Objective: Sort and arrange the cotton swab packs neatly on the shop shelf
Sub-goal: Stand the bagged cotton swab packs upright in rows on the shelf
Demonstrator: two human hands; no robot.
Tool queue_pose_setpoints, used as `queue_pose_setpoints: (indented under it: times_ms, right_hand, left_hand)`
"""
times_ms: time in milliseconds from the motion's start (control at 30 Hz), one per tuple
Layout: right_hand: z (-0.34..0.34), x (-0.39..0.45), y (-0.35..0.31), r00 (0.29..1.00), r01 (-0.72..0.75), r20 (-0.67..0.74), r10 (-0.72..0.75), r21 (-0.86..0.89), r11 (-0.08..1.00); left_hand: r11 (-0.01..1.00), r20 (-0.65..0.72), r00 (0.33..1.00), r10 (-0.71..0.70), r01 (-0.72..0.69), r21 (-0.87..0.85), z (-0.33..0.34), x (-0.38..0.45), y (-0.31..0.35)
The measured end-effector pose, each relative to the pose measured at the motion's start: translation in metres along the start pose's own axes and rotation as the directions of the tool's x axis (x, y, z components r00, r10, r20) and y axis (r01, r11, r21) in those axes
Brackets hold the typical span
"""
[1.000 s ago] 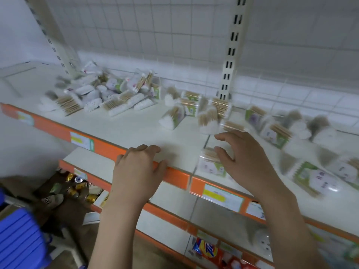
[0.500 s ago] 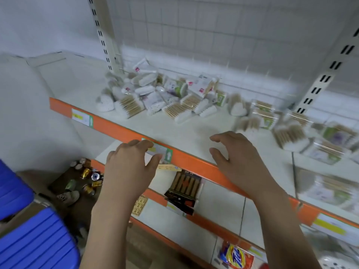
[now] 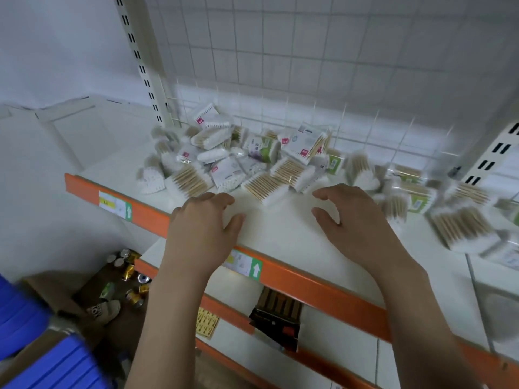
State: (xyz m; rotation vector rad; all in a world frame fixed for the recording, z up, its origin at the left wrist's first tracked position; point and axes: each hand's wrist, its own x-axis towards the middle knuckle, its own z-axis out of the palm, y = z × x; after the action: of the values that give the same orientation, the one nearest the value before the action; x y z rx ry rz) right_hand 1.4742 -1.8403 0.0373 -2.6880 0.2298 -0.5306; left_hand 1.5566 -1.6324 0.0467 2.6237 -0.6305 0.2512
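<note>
The left hand and right hand hover above the shelf just past its orange edge, fingers loosely curled, holding nothing. Best to gather from the nearest of the cotton swab packs, seemingly jumbled further back against the wire grid.

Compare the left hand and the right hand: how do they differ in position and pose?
The left hand sits over the shelf's orange front edge, while the right hand is further in, above the white shelf surface. The left hand's fingers are bent downward with the knuckles up; the right hand's thumb and fingers are spread apart, curved toward the cotton swab packs. Both hold nothing.
</note>
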Motion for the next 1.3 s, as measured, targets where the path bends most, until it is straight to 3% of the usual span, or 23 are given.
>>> queue_pose_setpoints:
  times_ms: [333, 500, 767, 933, 1067, 1300]
  right_hand:
    - [-0.004, 0.040, 0.022, 0.993, -0.120, -0.020, 0.118, -0.097, 0.988]
    - [-0.001, 0.085, 0.010, 0.990, -0.136, -0.055, 0.128, -0.185, 0.973]
    - [0.013, 0.156, -0.005, 0.976, -0.219, -0.082, 0.204, -0.285, 0.933]
    - [0.019, 0.175, 0.002, 0.945, -0.321, -0.065, 0.321, -0.382, 0.867]
    - [0.021, 0.181, 0.004, 0.916, -0.369, -0.016, 0.402, -0.431, 0.823]
    - [0.023, 0.178, -0.008, 0.909, -0.388, -0.040, 0.415, -0.449, 0.805]
  left_hand:
    - [0.992, 0.073, 0.991, 0.113, -0.109, -0.055, 0.018, 0.074, 0.000]
    - [0.980, 0.046, 0.979, 0.198, -0.196, -0.045, 0.017, 0.134, -0.016]
    - [0.941, 0.116, 0.950, 0.290, -0.305, 0.147, 0.012, 0.217, -0.038]
    - [0.903, 0.181, 0.938, 0.297, -0.338, 0.264, 0.022, 0.231, -0.055]
    - [0.918, 0.190, 0.945, 0.266, -0.309, 0.249, 0.032, 0.233, -0.063]
    - [0.924, 0.076, 0.951, 0.301, -0.311, 0.223, 0.033, 0.232, -0.065]
